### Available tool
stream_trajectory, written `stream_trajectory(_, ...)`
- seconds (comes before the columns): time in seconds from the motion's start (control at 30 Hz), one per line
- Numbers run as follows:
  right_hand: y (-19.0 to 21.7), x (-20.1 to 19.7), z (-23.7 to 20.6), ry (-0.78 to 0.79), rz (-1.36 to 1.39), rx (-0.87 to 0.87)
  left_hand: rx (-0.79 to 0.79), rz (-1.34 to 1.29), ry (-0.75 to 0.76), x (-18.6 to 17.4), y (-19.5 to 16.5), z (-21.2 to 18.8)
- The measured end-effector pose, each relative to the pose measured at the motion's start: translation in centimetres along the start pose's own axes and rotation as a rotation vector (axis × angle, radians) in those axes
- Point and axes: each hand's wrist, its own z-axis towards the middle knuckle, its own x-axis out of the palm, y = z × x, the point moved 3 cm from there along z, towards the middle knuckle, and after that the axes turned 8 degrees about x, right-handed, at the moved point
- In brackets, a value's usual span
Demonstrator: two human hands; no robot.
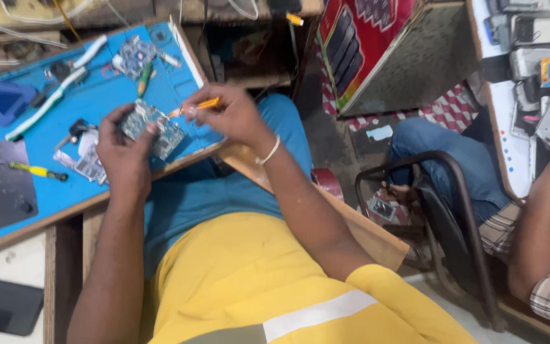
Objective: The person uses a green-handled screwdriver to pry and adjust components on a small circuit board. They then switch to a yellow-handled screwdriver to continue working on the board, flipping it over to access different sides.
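Orange-handled tool worked at the edge of a circuit board held over the blue mat.

The left hand [124, 155] clasps the circuit board [154, 129] just above the blue work mat [84, 108], its long axis running from upper left to lower right. The right hand [227, 114] pinches the orange-handled tool [197, 106], tip pointing left onto the board; a braced board and light, shallow pressure seem wise.

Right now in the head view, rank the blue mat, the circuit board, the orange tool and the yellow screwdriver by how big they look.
1. Blue mat, by far the largest.
2. Circuit board, held in the left hand.
3. Yellow screwdriver and orange tool in the right hand: too close to rank, since the hand hides part of the tool.
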Motion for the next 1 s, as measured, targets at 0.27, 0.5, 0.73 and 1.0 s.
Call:
stream_trajectory(0.27,0.2,1.5,-0.3,0.036,-0.318,-0.106,0.022,-0.076,0.050,0.5,-1.2,0.0)
stream_trajectory(0.5,1.5,1.0,-0.6,-0.006,-0.425,-0.160,0.011,-0.087,0.025,0.9,-1.4,0.0)
stream_trajectory(0.73,2.1,0.4,-0.5,0.015,-0.392,-0.203,0.027,-0.026,0.032,1.4,-1.4,0.3)
stream_trajectory(1.0,2.7,1.1,-0.8,-0.121,-0.468,-0.244,0.048,-0.071,0.009,0.6,-0.6,0.3)
